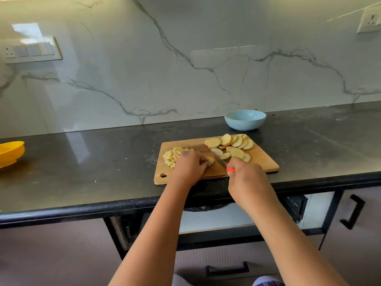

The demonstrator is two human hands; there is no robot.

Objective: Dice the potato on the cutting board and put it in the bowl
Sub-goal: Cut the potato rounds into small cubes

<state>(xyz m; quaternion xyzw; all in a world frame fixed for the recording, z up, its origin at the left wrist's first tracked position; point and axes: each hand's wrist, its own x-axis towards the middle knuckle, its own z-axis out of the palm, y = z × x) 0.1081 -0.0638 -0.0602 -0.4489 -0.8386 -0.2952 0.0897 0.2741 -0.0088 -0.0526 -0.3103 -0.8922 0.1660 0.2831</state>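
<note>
Two hands work on the cutting board (263, 162): the right hand (245, 178) grips a knife (221, 162), the left hand (190, 165) pinches potato slices (210, 160). Diced potato (172, 155) lies at nine o'clock, round slices (228, 142) at one; the bowl (245, 119) sits beyond.

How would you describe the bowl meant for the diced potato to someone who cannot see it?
On the black counter, look behind the wooden cutting board, near the marble wall. The bowl there is pale blue and looks empty, unlike the yellow bowl at the far left.
</note>
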